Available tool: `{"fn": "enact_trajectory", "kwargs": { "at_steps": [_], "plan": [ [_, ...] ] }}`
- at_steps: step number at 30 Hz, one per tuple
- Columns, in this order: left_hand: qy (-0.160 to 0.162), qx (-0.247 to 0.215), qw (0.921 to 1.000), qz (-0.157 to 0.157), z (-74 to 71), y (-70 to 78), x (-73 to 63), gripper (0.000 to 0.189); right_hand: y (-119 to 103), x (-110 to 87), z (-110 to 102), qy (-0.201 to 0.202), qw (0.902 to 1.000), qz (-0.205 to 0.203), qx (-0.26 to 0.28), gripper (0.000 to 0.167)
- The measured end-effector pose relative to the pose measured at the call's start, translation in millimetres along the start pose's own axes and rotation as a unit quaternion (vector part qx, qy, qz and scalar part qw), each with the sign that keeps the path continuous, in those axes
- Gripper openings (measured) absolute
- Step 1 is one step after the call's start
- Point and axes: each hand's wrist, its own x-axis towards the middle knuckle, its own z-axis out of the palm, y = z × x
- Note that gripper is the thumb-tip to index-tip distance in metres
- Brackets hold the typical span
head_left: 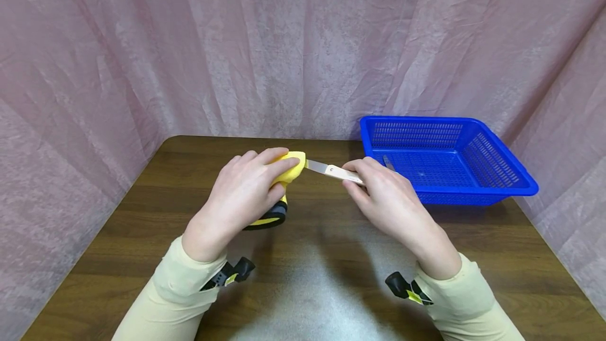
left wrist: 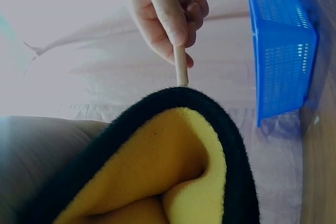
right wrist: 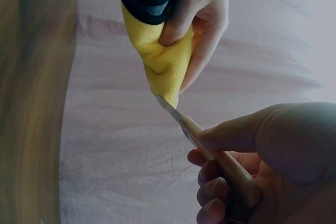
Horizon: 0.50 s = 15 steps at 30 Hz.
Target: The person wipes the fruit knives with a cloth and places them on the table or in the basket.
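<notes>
My left hand (head_left: 243, 188) grips a folded yellow cloth (head_left: 295, 164) with a dark edge, its loose end hanging below the palm. The cloth is pinched around the far end of a knife's metal blade (head_left: 316, 166), so the tip is hidden. By its cream handle (head_left: 343, 173), the knife is held in my right hand (head_left: 388, 196). In the right wrist view the thumb lies along the handle (right wrist: 231, 174) and the fingers curl under it. The dark-edged cloth (left wrist: 152, 156) fills the lower part of the left wrist view. Both hands are raised over the table.
A blue plastic basket (head_left: 473, 192) with slotted walls stands at the back right of the brown wooden table (head_left: 156, 214). Inside it lies a slim metal item (head_left: 388, 162), partly hidden behind my right hand. Pink curtains (head_left: 303, 51) hang behind the table and along its sides.
</notes>
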Motion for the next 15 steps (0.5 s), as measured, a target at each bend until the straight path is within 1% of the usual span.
{"fn": "enact_trajectory", "kwargs": {
  "at_steps": [5, 15],
  "plan": [
    [-0.003, -0.006, 0.9999, -0.008, -1.1, -2.2, -0.5, 0.057, 0.7, -0.3, -0.3, 0.0, 1.0, -0.002, -0.001, 0.02],
    [-0.023, -0.01, 0.9991, -0.033, -3.8, -7.8, -1.0, 0.059, 1.1, -1.1, -1.1, 0.004, 1.0, -0.001, 0.002, 0.021]
  ]
}}
